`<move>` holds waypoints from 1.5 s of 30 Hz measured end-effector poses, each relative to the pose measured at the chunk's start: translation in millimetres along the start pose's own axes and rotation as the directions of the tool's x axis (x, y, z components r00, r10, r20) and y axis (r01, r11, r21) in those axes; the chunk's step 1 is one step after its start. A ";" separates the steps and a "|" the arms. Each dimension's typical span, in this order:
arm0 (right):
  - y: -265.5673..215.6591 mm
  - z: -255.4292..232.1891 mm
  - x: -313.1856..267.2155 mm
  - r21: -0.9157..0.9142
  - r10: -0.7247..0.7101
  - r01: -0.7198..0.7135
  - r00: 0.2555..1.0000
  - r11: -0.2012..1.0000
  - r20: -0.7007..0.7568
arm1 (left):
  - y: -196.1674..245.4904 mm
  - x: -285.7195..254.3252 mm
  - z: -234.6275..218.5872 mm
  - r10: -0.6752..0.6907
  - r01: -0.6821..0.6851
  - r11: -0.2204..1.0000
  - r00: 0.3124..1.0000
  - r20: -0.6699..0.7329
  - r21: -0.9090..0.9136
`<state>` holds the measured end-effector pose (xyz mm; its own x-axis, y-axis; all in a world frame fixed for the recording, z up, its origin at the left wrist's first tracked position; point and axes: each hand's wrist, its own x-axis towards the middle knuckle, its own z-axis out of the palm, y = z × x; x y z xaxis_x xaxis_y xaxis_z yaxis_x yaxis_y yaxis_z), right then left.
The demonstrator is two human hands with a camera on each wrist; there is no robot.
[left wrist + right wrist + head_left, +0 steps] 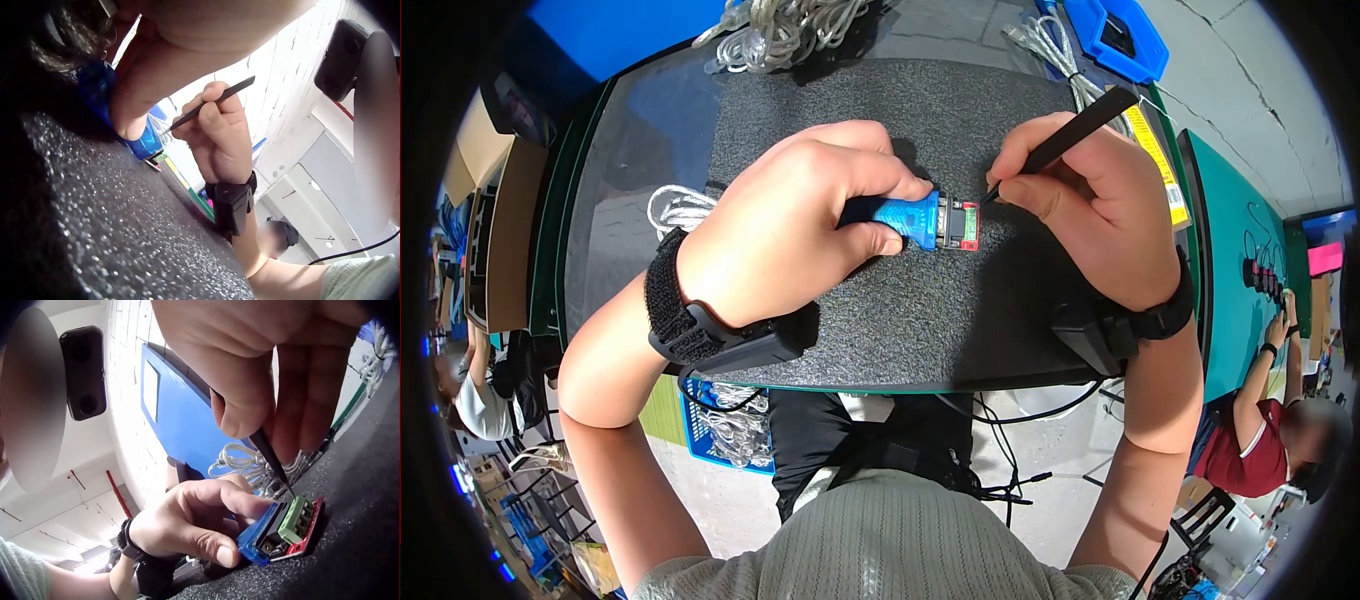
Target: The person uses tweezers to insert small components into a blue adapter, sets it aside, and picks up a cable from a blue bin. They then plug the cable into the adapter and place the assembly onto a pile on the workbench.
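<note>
My left hand (790, 215) grips a translucent blue serial adapter (918, 220) between thumb and index finger, low over the dark mat. Joined to its end is a small red circuit board (312, 528) with a green terminal block (295, 519). My right hand (1090, 200) pinches slim black tweezers (1080, 130), which slant down to the left. Their fine metal tip is right at the top edge of the green block in the right wrist view. The left palm hides the adapter's rear part.
The textured dark mat (850, 320) covers the table. Coiled clear cables (780, 35) lie at the back, and another bundle (1055, 45) lies near a blue bin (1115, 40). A yellow label strip (1158, 160) is at the right. Below the table edge stands a blue basket of cables (695, 425).
</note>
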<state>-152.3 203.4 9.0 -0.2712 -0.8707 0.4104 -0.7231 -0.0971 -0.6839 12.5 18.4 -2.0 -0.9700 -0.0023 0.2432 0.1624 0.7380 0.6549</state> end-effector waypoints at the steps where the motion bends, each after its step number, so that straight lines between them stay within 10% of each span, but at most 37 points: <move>1: 1.1 0.5 0.0 0.012 0.001 -0.001 1.000 1.000 0.000 | -0.1 0.1 0.0 -0.002 0.002 1.000 1.000 0.002 0.006; 45: 5.2 -5.4 0.9 -0.052 -0.038 0.043 0.994 0.998 0.098 | 2.7 3.8 1.1 -0.030 0.030 1.000 0.999 0.032 0.002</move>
<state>-159.7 204.7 9.1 -0.1797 -0.9095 0.3748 -0.7666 -0.1093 -0.6328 9.1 21.2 -0.1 -0.9798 -0.0027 0.1999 0.1326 0.7392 0.6603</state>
